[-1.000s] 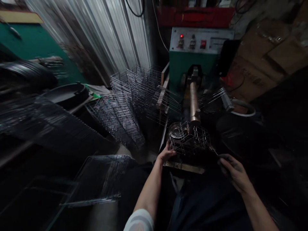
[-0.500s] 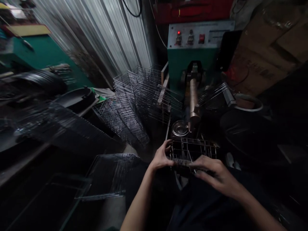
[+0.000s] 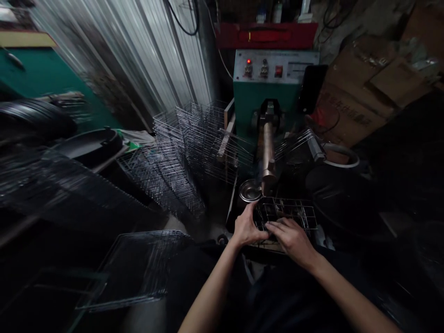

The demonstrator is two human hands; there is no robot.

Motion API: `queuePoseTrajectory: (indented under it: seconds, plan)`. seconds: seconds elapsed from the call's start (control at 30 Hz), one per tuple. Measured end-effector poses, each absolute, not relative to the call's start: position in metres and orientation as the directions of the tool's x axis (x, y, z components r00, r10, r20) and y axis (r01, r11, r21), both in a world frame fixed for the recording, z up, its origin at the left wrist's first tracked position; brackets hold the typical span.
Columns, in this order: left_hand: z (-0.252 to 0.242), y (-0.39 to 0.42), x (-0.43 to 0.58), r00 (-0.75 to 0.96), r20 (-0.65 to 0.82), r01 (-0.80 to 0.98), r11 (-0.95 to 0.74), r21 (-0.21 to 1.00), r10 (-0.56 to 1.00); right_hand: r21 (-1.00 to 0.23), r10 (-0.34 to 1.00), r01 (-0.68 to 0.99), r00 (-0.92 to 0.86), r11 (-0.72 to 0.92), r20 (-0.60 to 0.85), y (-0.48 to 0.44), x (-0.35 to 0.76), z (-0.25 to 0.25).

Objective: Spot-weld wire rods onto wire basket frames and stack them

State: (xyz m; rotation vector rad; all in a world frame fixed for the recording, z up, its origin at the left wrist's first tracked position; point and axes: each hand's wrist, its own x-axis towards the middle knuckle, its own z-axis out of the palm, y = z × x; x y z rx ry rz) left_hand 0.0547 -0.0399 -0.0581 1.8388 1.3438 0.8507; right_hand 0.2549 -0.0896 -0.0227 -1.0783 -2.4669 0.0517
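A small wire basket [image 3: 289, 212] lies just below the copper-coloured arm [image 3: 267, 150] of a green machine [image 3: 268, 88]. My left hand [image 3: 247, 227] grips the basket's left near corner with curled fingers. Close beside it, my right hand [image 3: 293, 238] rests on the basket's near edge, fingers bent over the wires. A round metal dish [image 3: 250, 189] sits just beyond my left hand, beside the arm's tip.
Stacks of wire grids [image 3: 189, 152] lean to the left of the machine. A flat wire rack [image 3: 138, 263] lies at lower left. A dark round pan [image 3: 88, 144] sits at left, cardboard boxes [image 3: 360, 92] at upper right, a dark bin [image 3: 342, 189] to the right.
The basket came off the machine arm and now lies flatter and nearer to me. My right hand swung in from the right and settled on it next to my left.
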Motion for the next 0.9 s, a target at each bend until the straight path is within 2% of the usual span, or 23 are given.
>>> queuePoseTrajectory:
  seconds: [0.23, 0.43, 0.67, 0.9]
  plan:
    - [-0.055, -0.028, 0.055, 0.274, 0.104, 0.537, -0.242, 0.808, 0.956, -0.424, 0.753, 0.625, -0.499, 0.655, 0.428, -0.08, 0.255, -0.022]
    - [-0.06, -0.013, 0.058, 0.289, 0.158, 0.511, -0.292, 0.808, 0.944, -0.435, 0.765, 0.633, -0.473, 0.64, 0.437, -0.067, 0.254, -0.02]
    - [-0.057, -0.011, 0.057, 0.272, 0.14, 0.453, -0.255, 0.854, 0.952, -0.438, 0.772, 0.639, -0.472, 0.633, 0.426, -0.061, 0.251, -0.014]
    - [-0.05, -0.012, 0.058, 0.227, 0.146, 0.526, -0.247, 0.813, 0.963, -0.506, 0.824, 0.657, -0.375, 0.559, 0.424, -0.062, 0.246, -0.007]
